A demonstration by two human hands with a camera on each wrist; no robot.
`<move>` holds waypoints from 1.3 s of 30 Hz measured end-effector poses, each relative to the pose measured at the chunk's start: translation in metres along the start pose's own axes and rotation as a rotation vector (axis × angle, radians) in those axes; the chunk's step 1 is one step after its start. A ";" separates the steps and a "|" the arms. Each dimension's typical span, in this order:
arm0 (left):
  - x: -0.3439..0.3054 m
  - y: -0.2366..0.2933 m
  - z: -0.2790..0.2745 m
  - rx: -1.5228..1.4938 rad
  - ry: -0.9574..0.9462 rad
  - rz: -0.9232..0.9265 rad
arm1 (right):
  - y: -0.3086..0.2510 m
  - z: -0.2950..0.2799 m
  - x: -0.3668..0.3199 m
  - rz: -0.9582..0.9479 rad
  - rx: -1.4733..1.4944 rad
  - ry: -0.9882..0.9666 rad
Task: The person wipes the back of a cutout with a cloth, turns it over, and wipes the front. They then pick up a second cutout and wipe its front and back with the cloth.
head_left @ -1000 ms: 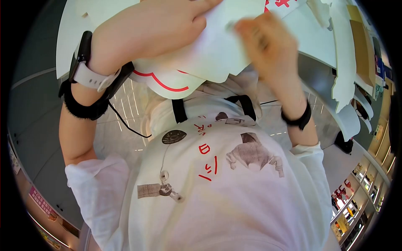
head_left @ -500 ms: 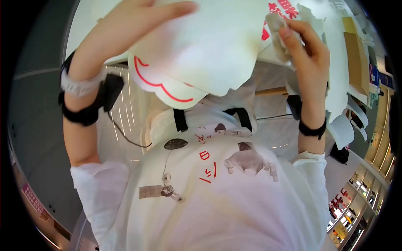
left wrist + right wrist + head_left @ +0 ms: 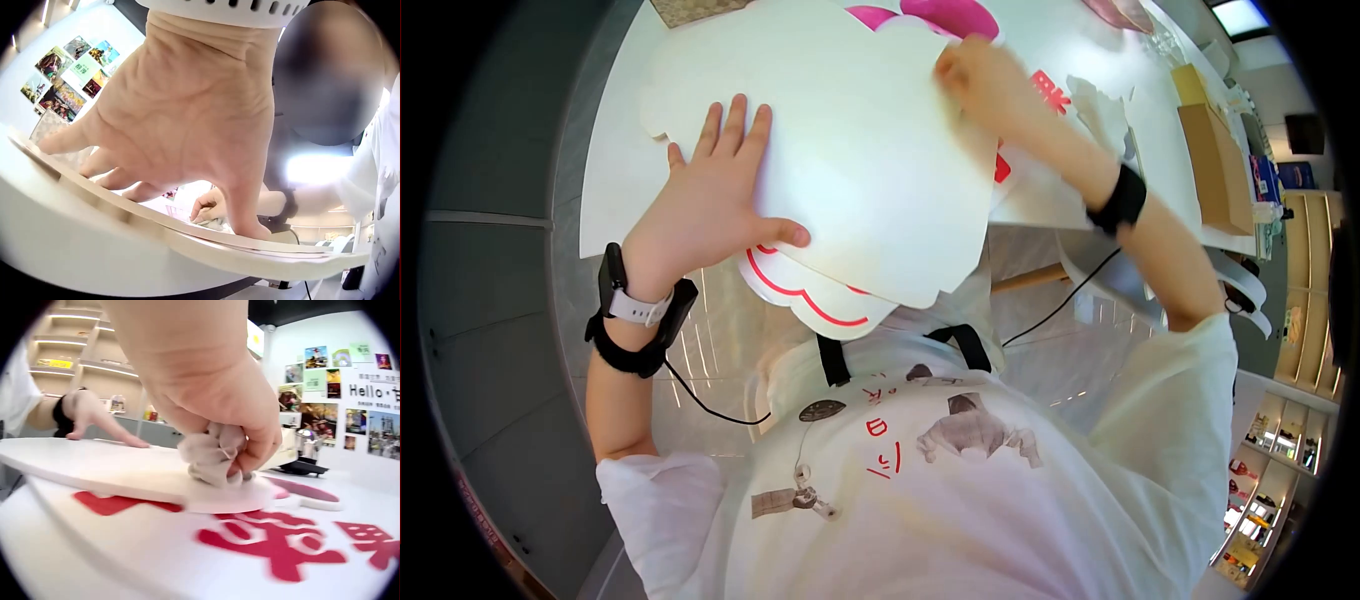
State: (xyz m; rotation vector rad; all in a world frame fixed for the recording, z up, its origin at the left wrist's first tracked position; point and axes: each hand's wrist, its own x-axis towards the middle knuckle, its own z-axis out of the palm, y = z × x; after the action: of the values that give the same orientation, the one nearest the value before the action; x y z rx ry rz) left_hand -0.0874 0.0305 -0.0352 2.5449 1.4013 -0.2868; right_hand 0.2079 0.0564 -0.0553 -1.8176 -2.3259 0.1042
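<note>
A large white board (image 3: 860,170) with a scalloped edge lies in front of me, its near end jutting past the table edge. My left hand (image 3: 710,205) rests on its left part, fingers straight and spread. Near the far right edge of the board, my right hand (image 3: 990,90) presses a crumpled white wipe (image 3: 212,453) onto the surface, fingers curled round it. Under the near edge shows another white scalloped piece (image 3: 825,312) with a red outline. The right hand is blurred in the head view, and its wipe is hidden there.
Pink pieces (image 3: 950,15) lie beyond the board. Red cut-out characters (image 3: 1050,92) and torn white scraps (image 3: 1103,115) lie on the table (image 3: 625,185) to the right. A cardboard box (image 3: 1215,165) stands at the right side. Cables hang from both wrists.
My left hand has come down from above the board and now lies spread on it. With the wipe, my right hand has moved from beside the board to its far right edge.
</note>
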 end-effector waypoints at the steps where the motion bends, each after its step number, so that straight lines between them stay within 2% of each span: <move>1: 0.001 -0.001 0.000 0.005 -0.006 -0.002 | -0.027 0.008 -0.023 -0.127 0.042 0.026; 2: 0.001 0.000 -0.001 0.012 -0.015 0.001 | -0.042 0.022 -0.042 -0.350 0.052 0.074; 4: 0.003 0.006 -0.003 0.017 -0.032 -0.001 | -0.093 0.020 -0.084 -0.514 0.243 -0.080; 7: 0.004 0.003 -0.003 0.017 -0.032 0.010 | -0.100 0.013 -0.088 -0.606 0.430 -0.123; 8: 0.004 0.002 -0.002 0.010 -0.031 0.018 | -0.082 0.021 -0.073 -0.583 0.223 -0.024; 9: 0.004 0.002 -0.002 0.015 -0.031 0.021 | -0.055 0.020 -0.051 -0.484 0.229 0.086; 10: 0.003 0.002 -0.003 0.017 -0.032 0.024 | -0.036 0.006 -0.032 -0.257 0.324 0.107; 11: 0.002 0.002 -0.003 0.020 -0.031 0.025 | -0.016 -0.016 -0.007 0.181 0.454 -0.105; 12: 0.002 0.002 -0.003 0.012 -0.030 0.024 | 0.024 -0.003 0.009 0.104 0.335 0.092; 13: 0.001 0.001 -0.003 0.006 -0.033 0.024 | 0.027 -0.008 0.015 0.296 0.526 0.044; 16: 0.002 -0.001 -0.005 0.010 -0.040 0.008 | -0.016 0.000 -0.004 -0.067 0.394 0.052; 18: 0.003 0.005 -0.005 0.026 -0.050 0.013 | -0.060 0.016 -0.037 -0.428 0.452 -0.015; 20: 0.004 0.005 -0.004 0.045 -0.050 0.021 | -0.107 0.014 -0.075 -0.547 0.605 -0.164; 23: 0.003 0.003 -0.004 0.022 -0.035 0.030 | -0.113 0.010 -0.087 -0.638 0.541 -0.173; 26: 0.001 0.002 -0.002 0.020 -0.012 0.040 | -0.081 0.003 -0.056 -0.612 0.303 -0.082; 28: 0.002 0.002 -0.004 0.023 -0.027 0.027 | -0.042 -0.001 -0.024 -0.173 0.490 -0.063; 30: 0.002 0.002 -0.005 0.040 -0.012 0.035 | -0.004 -0.009 0.006 0.092 0.502 0.014; 33: 0.001 -0.003 -0.002 0.062 0.022 0.047 | 0.011 -0.003 0.017 0.039 0.368 0.058; 35: 0.002 -0.002 -0.003 0.057 0.013 0.049 | -0.025 -0.002 0.005 -0.074 0.351 -0.031; 36: 0.003 -0.001 -0.004 0.041 0.009 0.040 | -0.058 0.002 -0.014 -0.224 0.350 0.044; 37: 0.004 0.000 -0.005 0.027 0.005 0.034 | -0.078 0.005 -0.024 -0.450 0.382 -0.045; 39: 0.006 0.003 -0.002 0.013 0.003 0.043 | -0.118 0.010 -0.060 -0.523 0.431 -0.194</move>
State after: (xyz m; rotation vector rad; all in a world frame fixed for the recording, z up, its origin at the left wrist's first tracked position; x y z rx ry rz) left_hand -0.0814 0.0338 -0.0348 2.5835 1.3476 -0.2850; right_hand 0.1073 -0.0297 -0.0517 -1.0069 -2.5663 0.6683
